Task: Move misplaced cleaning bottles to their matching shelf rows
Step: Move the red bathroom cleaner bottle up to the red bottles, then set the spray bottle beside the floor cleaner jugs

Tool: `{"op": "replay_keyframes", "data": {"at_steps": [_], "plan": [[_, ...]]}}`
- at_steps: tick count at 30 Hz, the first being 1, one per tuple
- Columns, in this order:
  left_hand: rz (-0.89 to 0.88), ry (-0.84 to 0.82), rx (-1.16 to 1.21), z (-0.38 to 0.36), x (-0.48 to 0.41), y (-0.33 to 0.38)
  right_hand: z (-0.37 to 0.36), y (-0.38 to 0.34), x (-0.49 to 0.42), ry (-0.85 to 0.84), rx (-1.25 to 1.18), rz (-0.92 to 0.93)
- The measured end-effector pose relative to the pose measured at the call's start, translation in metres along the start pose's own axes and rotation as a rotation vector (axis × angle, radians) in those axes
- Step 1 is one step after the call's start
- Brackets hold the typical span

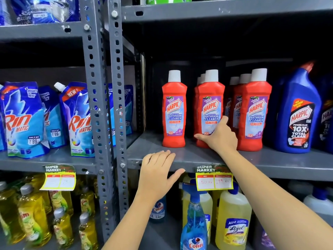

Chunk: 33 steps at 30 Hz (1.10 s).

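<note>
The left hand (156,175) rests flat and open, palm down, on the front lip of the grey metal shelf (281,164). Farther in, the right hand (219,137) wraps its spread fingers around the middle red white-capped Harpic bathroom-cleaner bottle (210,105), standing upright among matching red bottles.

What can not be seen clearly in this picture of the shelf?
- Head view: red bottles in the back rows, count hidden by the front ones.
- Right hand covers the middle bottle; its grip is unclear.
- Price tag: handwriting faint.
- Blue bottle cut by the right edge.
</note>
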<state>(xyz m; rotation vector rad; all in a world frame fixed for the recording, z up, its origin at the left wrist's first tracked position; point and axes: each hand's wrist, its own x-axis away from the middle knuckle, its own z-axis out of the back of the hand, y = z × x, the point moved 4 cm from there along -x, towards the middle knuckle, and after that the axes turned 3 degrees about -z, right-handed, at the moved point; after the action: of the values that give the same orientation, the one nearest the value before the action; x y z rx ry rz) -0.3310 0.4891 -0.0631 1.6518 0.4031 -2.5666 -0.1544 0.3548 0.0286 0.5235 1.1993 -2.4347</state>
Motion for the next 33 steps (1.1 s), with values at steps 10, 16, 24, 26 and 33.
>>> {"op": "replay_keyframes", "data": {"at_steps": [10,16,24,26,33], "plan": [[0.04,-0.034,0.094,0.012,0.032,0.014,0.065,0.01,0.072,0.467,-0.647,0.19],[0.086,-0.351,0.155,-0.024,0.164,0.036,-0.006,0.096,0.183,0.288,-0.696,0.305],[0.219,-0.987,0.095,-0.07,0.285,0.038,-0.117,0.19,0.208,-0.28,-0.37,-0.035],[0.244,-1.086,0.136,-0.074,0.308,0.037,-0.132,0.203,0.208,-0.363,-0.24,-0.038],[0.223,-1.078,0.175,-0.076,0.329,0.032,-0.169,0.225,0.226,-0.578,-0.121,-0.122]]}}
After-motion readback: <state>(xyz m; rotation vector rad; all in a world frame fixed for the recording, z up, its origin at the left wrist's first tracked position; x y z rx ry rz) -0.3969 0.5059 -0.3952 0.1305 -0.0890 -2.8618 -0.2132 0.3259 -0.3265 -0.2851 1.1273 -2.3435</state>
